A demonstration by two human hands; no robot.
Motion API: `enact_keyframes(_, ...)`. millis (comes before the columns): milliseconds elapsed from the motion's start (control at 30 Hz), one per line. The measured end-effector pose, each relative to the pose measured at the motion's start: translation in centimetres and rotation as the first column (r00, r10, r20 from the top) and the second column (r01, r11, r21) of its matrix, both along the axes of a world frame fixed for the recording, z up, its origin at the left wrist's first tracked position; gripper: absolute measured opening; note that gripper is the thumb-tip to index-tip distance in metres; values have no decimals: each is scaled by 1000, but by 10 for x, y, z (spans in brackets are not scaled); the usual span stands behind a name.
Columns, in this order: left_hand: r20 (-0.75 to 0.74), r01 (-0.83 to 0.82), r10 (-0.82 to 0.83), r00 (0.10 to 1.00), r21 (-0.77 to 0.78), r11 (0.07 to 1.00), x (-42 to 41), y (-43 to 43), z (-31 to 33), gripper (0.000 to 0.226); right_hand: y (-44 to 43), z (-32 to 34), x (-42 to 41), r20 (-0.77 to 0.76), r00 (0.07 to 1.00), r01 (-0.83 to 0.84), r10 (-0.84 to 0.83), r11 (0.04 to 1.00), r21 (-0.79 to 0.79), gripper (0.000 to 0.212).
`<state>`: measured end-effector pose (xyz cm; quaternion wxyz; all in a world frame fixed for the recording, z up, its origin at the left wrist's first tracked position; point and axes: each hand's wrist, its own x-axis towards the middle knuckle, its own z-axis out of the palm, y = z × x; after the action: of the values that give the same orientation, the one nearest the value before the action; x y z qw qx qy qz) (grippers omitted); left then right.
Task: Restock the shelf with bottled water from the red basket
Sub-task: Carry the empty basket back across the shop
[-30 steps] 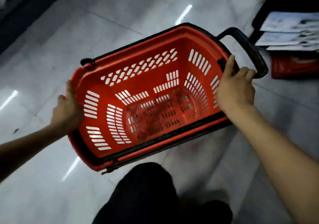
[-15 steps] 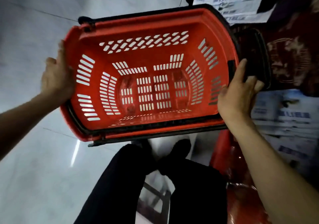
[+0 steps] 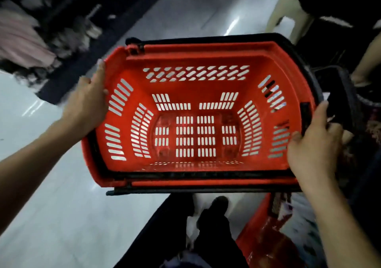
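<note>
Seen from above, looking down. Nearest the viewer, below the basket's near edge, are the person's legs in dark trousers (image 3: 162,230) and one dark shoe (image 3: 216,204). Beside them, below the basket's right corner, lies a blurred red plastic object (image 3: 257,228) - what it is cannot be told.

The red plastic shopping basket with slotted walls (image 3: 206,58) is held in the air at the centre of the view, its open top facing the camera and its slotted bottom in full view. A black carrying bar (image 3: 185,191) lies along its near long rim.

The left hand (image 3: 86,104) grips the basket's left short end: the thumb lies along the rim and the fingers curl round the outside. The right hand (image 3: 313,146) grips the right short end the same way, thumb up on the rim and fingers wrapped behind it. Just past the right hand, a black looped pull handle (image 3: 348,102) sticks out from that end.

Under and to the left of the basket spreads a pale glossy tiled floor (image 3: 51,216) - it shows through the slots. Beyond the basket's far left corner stands dark shelving (image 3: 61,20), too blurred to read.
</note>
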<state>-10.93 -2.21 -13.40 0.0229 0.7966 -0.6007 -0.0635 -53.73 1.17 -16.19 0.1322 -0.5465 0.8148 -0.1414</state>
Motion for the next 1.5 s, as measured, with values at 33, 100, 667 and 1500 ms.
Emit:
enact_keyframes(33,-1,-55,55,998,-23,998,14,15,15,75,-8,15,13,2,999,-54,54,998,-21,78)
enact_keyframes(100,-3,-168,168,986,-50,985,43,48,42,75,-23,43,44,25,986,-165,166,986,-39,76)
enact_keyframes(667,-114,-701,694,711,-198,686,268,222,102,65,-77,120,368,40,779,-615,626,774,-150,74)
enact_keyframes(1500,-36,-904,935,-353,-243,-351,372,574,108,75,136,117,966,-9,-314,-936,950,-311,-165,78)
